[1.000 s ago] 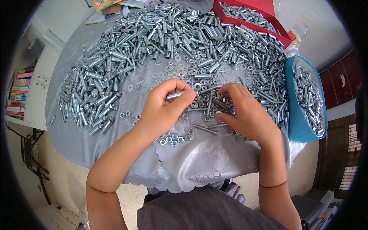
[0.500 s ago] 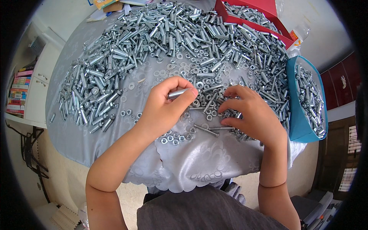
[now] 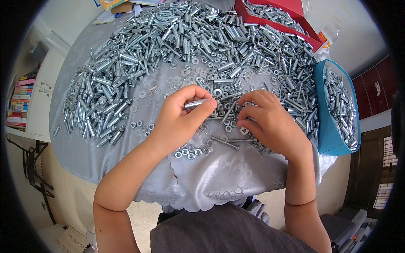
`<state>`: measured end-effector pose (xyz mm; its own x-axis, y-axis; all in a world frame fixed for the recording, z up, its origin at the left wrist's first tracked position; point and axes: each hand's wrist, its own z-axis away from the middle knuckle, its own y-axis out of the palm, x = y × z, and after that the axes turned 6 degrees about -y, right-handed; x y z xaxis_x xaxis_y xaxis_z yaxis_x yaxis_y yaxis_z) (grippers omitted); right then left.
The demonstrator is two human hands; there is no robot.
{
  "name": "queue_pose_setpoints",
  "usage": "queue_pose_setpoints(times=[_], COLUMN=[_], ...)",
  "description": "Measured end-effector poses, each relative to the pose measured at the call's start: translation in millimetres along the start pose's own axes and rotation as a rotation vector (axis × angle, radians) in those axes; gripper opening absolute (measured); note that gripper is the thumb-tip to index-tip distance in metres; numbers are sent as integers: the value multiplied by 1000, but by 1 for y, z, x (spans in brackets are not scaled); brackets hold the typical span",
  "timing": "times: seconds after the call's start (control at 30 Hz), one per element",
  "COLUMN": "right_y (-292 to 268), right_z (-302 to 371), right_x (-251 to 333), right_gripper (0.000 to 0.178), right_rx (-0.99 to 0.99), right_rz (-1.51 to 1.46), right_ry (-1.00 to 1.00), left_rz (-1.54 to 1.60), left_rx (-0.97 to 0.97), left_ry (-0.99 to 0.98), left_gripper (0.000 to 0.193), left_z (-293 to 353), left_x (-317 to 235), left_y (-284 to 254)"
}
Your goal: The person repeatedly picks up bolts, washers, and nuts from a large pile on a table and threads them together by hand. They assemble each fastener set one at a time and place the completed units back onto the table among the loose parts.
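Observation:
My left hand [image 3: 175, 120] is closed around a shiny metal sleeve [image 3: 192, 105], pinching it between thumb and curled fingers. To its right my right hand [image 3: 274, 122] hovers over loose hardware with bent fingers apart, and nothing shows between them. A flat washer [image 3: 244, 131] lies by its thumb. Long bolts, one of them a thin bolt [image 3: 225, 142], rest on the cloth between the hands and me. Several hex nuts [image 3: 192, 149] sit below my left wrist. Small nuts and washers fill the gap between the hands. The right fingertips are partly hidden from view.
A grey patterned tablecloth [image 3: 228, 168] covers the table. Loose metal sleeves [image 3: 185, 38] heap along the far side, and assembled sleeve anchors [image 3: 105, 99] pile up at left. A red box [image 3: 310, 38] and a blue fabric bin [image 3: 322, 109], both holding hardware, stand at right near a clear bottle [image 3: 331, 33].
My right hand has shifted slightly left, its fingers drawing a little closer together, and a washer now shows by its thumb. My left hand keeps its hold on the sleeve.

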<state>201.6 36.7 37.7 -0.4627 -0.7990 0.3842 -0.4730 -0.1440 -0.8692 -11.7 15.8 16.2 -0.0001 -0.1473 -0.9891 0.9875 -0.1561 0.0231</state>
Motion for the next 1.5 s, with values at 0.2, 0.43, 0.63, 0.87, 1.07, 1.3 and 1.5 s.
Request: queue_pose_setpoints(times=[0.2,0.43,0.63,0.87,1.07,1.3,1.5], right_y=[-4,-1,1,3,1,4,4], right_z=[-6,-6,-9,-10,-10,-7,-9], right_x=[9,10,13,13,14,13,16], right_gripper=[12,13,14,17,17,17,14], right_rx=[-106,-132,-176,-192,-209,-219,-233], right_rz=[-273,-415,-530,-564,-484,-476,-450], right_ry=[131,143,71,44,9,14,-9], left_rz=[-34,-72,-88,-34,-105,53,105], left_rx=[38,91,196,268,391,419,395], left_ry=[17,-40,-43,-14,127,-68,-111], left_gripper=[13,14,16,16,13,13,20], left_z=[1,3,8,9,5,7,6], left_x=[-3,-3,-6,-11,-3,-8,-5], left_y=[3,5,6,3,-5,-1,-1])
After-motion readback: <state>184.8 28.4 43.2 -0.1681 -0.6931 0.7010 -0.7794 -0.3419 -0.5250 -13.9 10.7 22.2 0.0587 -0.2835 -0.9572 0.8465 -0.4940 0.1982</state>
